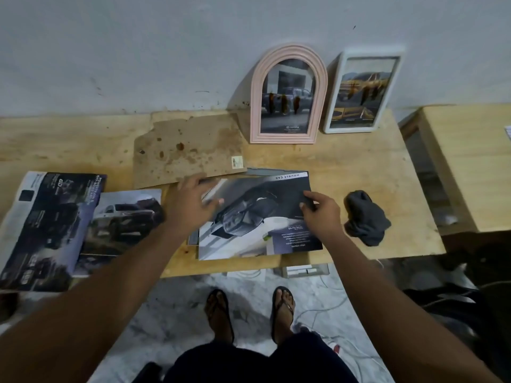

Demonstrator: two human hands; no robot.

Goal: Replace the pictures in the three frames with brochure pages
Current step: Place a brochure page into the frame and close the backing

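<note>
grey car page [257, 217] flat on the table [373, 161], seemingly over the third frame [262, 171]. pinched at its right edge by the right hand [320, 214], left hand [190, 201] spread-fingered at its left edge. best squared to the frame before sliding in. stained backing board [188, 150] crowding just behind, dark cloth [365, 217] right, loose brochures [55, 230] left. pink frame [289, 95] and white frame [362, 92] filled, against the wall.

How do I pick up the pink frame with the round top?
Hold the pink frame by its two straight sides, coming from the front, I'd say. It stands leaning back on the wall, so the back is blocked, and the round top gives a poorer grip.
</note>
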